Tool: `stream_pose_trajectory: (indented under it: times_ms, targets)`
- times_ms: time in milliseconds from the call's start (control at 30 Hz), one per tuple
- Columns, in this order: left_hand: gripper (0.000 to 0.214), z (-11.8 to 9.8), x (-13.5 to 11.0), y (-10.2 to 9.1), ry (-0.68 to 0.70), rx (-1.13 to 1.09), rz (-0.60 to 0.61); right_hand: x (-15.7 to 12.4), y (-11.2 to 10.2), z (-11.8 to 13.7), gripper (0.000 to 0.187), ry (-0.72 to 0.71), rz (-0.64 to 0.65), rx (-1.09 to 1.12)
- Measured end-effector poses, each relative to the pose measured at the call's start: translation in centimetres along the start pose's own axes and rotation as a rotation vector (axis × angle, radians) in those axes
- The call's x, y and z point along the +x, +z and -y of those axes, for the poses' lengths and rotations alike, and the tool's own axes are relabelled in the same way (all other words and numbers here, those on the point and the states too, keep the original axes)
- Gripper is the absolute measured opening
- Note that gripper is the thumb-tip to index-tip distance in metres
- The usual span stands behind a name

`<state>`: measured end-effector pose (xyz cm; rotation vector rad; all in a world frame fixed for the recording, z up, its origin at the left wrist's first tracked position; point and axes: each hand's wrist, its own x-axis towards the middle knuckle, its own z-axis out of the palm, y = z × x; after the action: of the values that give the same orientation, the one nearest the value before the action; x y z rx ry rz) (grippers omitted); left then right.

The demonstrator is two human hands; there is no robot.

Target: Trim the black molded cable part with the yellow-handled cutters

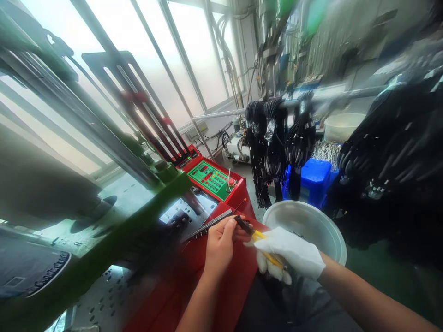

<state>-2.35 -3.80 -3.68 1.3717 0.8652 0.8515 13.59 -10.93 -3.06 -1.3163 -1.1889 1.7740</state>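
My left hand (220, 244), bare, has its thumb and fingers pinched together on a small black piece (242, 224). I cannot make out its exact kind. My right hand (292, 252) wears a white glove and is closed around yellow-handled pliers (273, 259), or a similar cutting tool. The tool's front end meets the black piece beside my left fingertips, and its jaws are hard to tell apart from that piece. Just beyond my left hand, a narrow metal strip with a row of small parts (211, 224) lies at the red machine's edge.
A red machine with a green control panel (211, 179) stands ahead. Below my right hand is a large whitish tub (304, 210). Bundles of black cables (273, 138) hang from a rail, with a blue stool (313, 180) behind. A green machine bar (104, 249) crosses the left side.
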Motion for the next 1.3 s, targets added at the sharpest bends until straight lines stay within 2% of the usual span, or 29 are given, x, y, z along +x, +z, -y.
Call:
stream_pose_trajectory:
  times_ms: [67, 133, 200, 267, 333, 433, 533, 700, 1067, 1300]
  targets:
    - [0.039, 0.0, 0.1, 0.1, -0.010, -0.009, -0.014, 0.1, 0.0, 0.1, 0.049, 0.012, 0.066, 0.036]
    - [0.039, -0.1, 0.1, 0.4, -0.011, 0.024, -0.047, 0.4, 0.1, -0.3, 0.044, -0.053, 0.013, -0.050]
    - [0.038, -0.2, 0.0, 0.6, 0.009, 0.061, -0.075, 0.5, 0.2, -1.1, 0.031, -0.177, -0.183, -0.248]
    - [0.038, -0.4, 0.0, 0.6, 0.030, 0.068, -0.072, 0.4, 0.2, -1.8, 0.021, -0.278, -0.449, -0.499]
    - [0.038, -0.6, 0.0, 0.4, 0.033, 0.036, -0.047, 0.1, 0.1, -2.3, 0.034, -0.308, -0.638, -0.717]
    - [0.040, -0.9, 0.1, 0.0, 0.014, -0.016, 0.004, -0.3, -0.3, -2.4, 0.051, -0.349, -0.742, -0.933]
    - [0.041, -1.0, 0.0, -0.2, 0.001, -0.012, 0.055, -0.3, -0.6, -2.2, 0.056, -0.417, -0.762, -1.075]
    - [0.041, -0.9, -0.1, -0.3, 0.016, 0.017, 0.081, 0.0, -0.9, -1.9, 0.058, -0.438, -0.803, -1.184]
    - [0.042, -0.9, -0.1, 0.0, 0.016, 0.037, 0.084, 0.6, -1.1, -1.9, 0.058, -0.450, -0.745, -1.077]
    - [0.039, -0.5, -0.1, 0.0, 0.020, 0.073, 0.050, 0.8, -1.1, -1.9, 0.052, -0.382, -0.684, -1.020]
